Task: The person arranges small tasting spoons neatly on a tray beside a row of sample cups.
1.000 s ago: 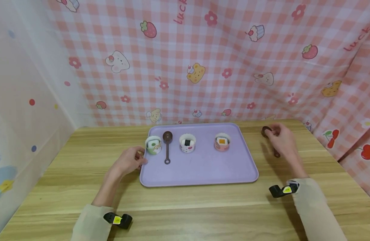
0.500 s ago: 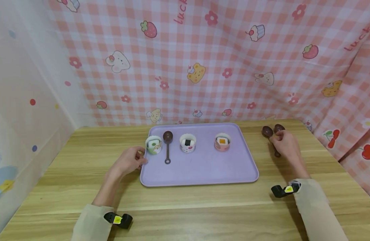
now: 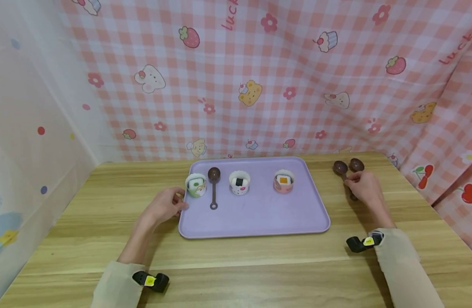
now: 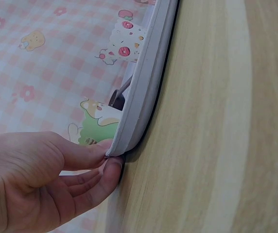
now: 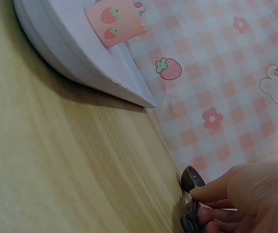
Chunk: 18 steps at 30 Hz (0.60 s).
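Observation:
My left hand [image 3: 164, 205] grips the left rim of a lilac tray [image 3: 255, 214], thumb on top and fingers below, as the left wrist view shows. On the tray stand three paper cups with toy sushi: a green cup [image 3: 197, 192], a white cup [image 3: 239, 191] and a pink cup [image 3: 283, 188]. A brown measuring spoon [image 3: 214, 175] lies between the green and white cups. Right of the tray are two more brown spoons, a left one [image 3: 340, 167] and a right one [image 3: 357, 164]. My right hand [image 3: 366, 187] pinches the left one's handle, partly hiding both handles.
The tray lies on a wooden table [image 3: 236, 273]. A pink checked cloth [image 3: 220, 85] hangs close behind the table's back edge, with a pale curtain [image 3: 36, 107] at the left. Each wrist wears a black camera.
My right hand has drawn back from over the spoon bowls to a handle, so both bowls now show. The left hand, tray and cups have stayed put.

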Each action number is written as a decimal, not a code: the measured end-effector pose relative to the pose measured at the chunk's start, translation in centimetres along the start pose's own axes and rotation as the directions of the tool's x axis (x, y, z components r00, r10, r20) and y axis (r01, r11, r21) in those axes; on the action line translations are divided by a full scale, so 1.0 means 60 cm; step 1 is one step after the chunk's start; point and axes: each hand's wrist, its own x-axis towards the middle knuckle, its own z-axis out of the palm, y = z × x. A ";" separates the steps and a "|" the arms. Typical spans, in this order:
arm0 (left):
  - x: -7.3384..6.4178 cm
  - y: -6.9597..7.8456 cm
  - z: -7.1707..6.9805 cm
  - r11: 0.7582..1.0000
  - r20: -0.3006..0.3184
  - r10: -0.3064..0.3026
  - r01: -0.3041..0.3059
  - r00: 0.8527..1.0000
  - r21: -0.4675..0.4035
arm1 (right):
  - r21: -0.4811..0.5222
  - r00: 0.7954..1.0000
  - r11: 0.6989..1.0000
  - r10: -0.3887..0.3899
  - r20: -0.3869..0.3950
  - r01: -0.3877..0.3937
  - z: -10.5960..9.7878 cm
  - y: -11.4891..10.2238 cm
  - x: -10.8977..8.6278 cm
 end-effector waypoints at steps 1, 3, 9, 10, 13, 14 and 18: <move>0.000 0.000 0.000 1.000 0.000 0.001 -0.001 1.000 0.000 | 0.001 1.000 1.000 0.001 0.002 -0.001 0.000 0.001 0.000; 0.000 0.000 0.000 1.000 -0.001 0.005 -0.005 1.000 0.000 | -0.001 1.000 1.000 0.003 0.000 -0.003 0.001 0.001 0.000; 0.001 0.000 0.000 1.000 0.000 0.014 -0.014 1.000 0.005 | -0.002 1.000 1.000 0.028 0.008 -0.028 0.000 0.002 0.002; 0.001 0.000 0.000 1.000 0.000 0.014 -0.014 1.000 0.008 | 0.000 0.999 1.000 0.031 0.009 -0.031 0.000 0.001 0.001; 0.001 0.000 0.000 1.000 -0.001 0.014 -0.014 1.000 0.014 | 0.015 0.999 0.999 0.042 0.008 -0.042 -0.003 -0.005 0.001; 0.001 0.000 0.000 1.000 -0.002 0.014 -0.014 1.000 0.018 | 0.017 0.999 0.999 0.043 0.002 -0.043 -0.003 -0.007 0.001; 0.000 0.000 -0.001 1.000 -0.004 0.014 -0.014 1.000 0.027 | 0.028 0.999 0.999 0.024 -0.026 -0.023 -0.006 -0.023 0.004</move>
